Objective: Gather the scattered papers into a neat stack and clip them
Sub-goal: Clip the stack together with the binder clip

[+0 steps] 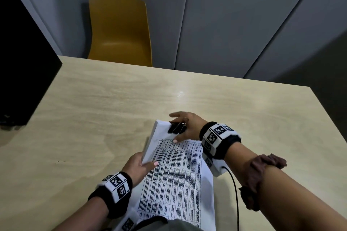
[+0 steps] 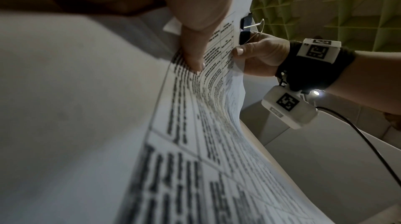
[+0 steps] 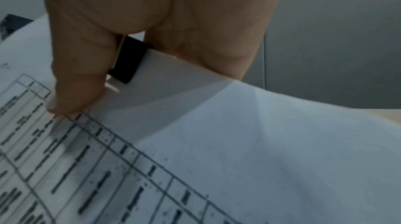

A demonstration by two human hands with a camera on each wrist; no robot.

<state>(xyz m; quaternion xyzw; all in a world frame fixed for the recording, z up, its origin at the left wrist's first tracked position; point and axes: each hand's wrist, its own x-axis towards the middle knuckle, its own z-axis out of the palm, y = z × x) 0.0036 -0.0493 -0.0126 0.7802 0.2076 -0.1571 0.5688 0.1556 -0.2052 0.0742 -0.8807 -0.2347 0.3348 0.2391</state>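
A stack of white papers (image 1: 178,178) with a printed table on the top sheet is lifted off the wooden table (image 1: 112,99) at its far end. My left hand (image 1: 139,163) grips its left edge, thumb (image 2: 195,21) on the top sheet. A black binder clip (image 1: 176,129) sits on the stack's far edge, its wire handles (image 2: 258,23) sticking out. My right hand (image 1: 187,127) pinches that edge beside the clip, with the thumb (image 3: 76,73) on the print and fingers behind. The clip (image 3: 128,59) shows between thumb and fingers.
A yellow chair (image 1: 120,30) stands beyond the table's far edge. A large black object (image 1: 20,52) occupies the table's left side. A black cable (image 1: 234,184) hangs from my right wrist unit, and a brown scrunchie (image 1: 262,170) sits on that forearm.
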